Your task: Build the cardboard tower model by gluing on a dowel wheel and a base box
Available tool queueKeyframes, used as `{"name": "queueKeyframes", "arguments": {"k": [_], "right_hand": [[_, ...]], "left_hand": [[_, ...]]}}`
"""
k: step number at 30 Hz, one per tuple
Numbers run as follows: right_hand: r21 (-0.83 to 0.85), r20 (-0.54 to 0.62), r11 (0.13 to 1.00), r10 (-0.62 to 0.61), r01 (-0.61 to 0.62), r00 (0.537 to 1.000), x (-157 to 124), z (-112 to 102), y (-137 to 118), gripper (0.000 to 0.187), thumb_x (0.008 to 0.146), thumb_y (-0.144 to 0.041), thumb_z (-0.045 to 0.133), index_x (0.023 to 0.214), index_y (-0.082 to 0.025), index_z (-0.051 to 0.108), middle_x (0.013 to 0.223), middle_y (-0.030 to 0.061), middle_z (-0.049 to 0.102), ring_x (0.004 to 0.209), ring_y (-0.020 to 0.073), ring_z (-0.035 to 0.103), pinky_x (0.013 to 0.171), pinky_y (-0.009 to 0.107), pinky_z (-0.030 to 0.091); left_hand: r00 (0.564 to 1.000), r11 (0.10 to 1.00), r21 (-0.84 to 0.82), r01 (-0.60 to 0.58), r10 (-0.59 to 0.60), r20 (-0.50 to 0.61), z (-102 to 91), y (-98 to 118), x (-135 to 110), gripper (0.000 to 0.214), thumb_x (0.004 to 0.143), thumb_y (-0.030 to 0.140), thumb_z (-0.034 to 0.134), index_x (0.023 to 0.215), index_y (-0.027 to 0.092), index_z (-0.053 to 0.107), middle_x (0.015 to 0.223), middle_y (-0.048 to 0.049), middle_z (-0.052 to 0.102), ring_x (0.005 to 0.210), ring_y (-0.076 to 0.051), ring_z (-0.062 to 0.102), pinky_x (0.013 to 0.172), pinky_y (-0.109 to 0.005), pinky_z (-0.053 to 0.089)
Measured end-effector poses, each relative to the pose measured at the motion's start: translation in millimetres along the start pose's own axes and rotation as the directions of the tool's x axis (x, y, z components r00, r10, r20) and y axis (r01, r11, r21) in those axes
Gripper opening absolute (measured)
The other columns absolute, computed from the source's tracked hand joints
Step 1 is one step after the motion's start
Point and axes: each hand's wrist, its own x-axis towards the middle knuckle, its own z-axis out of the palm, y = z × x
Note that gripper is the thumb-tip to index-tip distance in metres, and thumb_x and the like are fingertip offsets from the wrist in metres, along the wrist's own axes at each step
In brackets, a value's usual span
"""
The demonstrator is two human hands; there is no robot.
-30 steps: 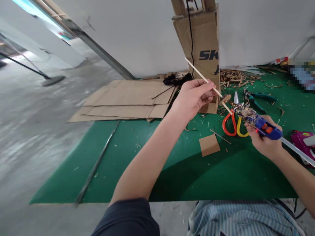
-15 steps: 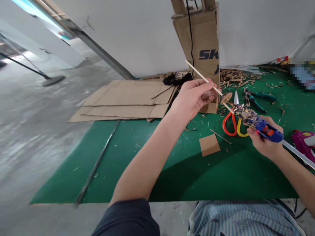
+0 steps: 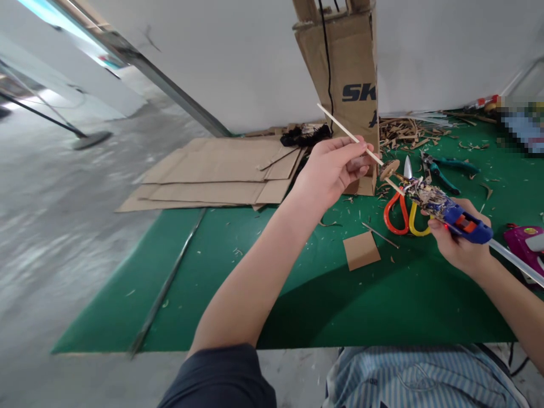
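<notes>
My left hand (image 3: 340, 167) pinches a thin wooden stick (image 3: 338, 123) that slants down to the right. A small round cardboard disc (image 3: 390, 169) sits around the stick near its lower end. In my right hand (image 3: 461, 241) is a blue glue gun (image 3: 461, 221), its front crusted with scraps and its red light lit. A clear glue stick (image 3: 516, 262) sticks out of its back. The nozzle is close to the disc; whether they touch I cannot tell. Scissors (image 3: 397, 215) with red and yellow handles lie beneath the gun, partly hidden by it.
On the green table (image 3: 238, 294) lie a cardboard square (image 3: 361, 250), a nail-like rod (image 3: 382, 236), pliers (image 3: 446, 173) and a purple tool (image 3: 525, 243). Cardboard sheets (image 3: 204, 164) and a metal strip (image 3: 170, 280) lie left. A cardboard structure (image 3: 348, 62) stands behind, near scraps (image 3: 412, 131).
The glue gun in my right hand has shifted very slightly to the right. My left hand and the stick have hardly moved.
</notes>
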Motion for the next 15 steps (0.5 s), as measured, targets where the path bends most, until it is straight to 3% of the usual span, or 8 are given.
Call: {"name": "queueKeyframes", "arguments": {"k": [7, 11, 15], "right_hand": [[0.297, 0.132, 0.937, 0.150, -0.183, 0.980, -1, 1, 10, 0.018, 0.090, -0.041, 0.067, 0.090, -0.023, 0.063, 0.081, 0.0034, 0.071, 0.059, 0.0177, 0.065, 0.055, 0.034, 0.056], [0.468, 0.197, 0.832, 0.231, -0.298, 0.953, 5, 2, 2, 0.028, 0.093, -0.046, 0.062, 0.079, -0.022, 0.061, 0.068, 0.0005, 0.064, 0.048, 0.0139, 0.056, 0.048, 0.032, 0.052], [0.529, 0.227, 0.775, 0.262, -0.345, 0.938, 10, 3, -7, 0.038, 0.092, -0.053, 0.062, 0.072, -0.021, 0.057, 0.070, 0.0014, 0.064, 0.045, 0.0112, 0.053, 0.042, 0.029, 0.049]], "left_hand": [[0.999, 0.999, -0.037, 0.038, -0.038, 0.003, -0.7, 2, -2, 0.004, 0.083, 0.011, 0.065, 0.083, 0.015, 0.065, 0.074, -0.0038, 0.071, 0.058, -0.007, 0.061, 0.064, -0.019, 0.053], [0.998, 0.997, -0.050, 0.063, -0.062, 0.015, -1.4, 3, -2, 0.005, 0.081, 0.010, 0.065, 0.085, 0.013, 0.065, 0.075, -0.0049, 0.071, 0.057, -0.007, 0.061, 0.064, -0.020, 0.054], [0.998, 0.997, -0.048, 0.063, -0.062, 0.013, -2.9, 3, -1, 0.009, 0.078, 0.011, 0.066, 0.087, 0.013, 0.066, 0.075, -0.0044, 0.069, 0.059, -0.008, 0.061, 0.067, -0.022, 0.055]]}}
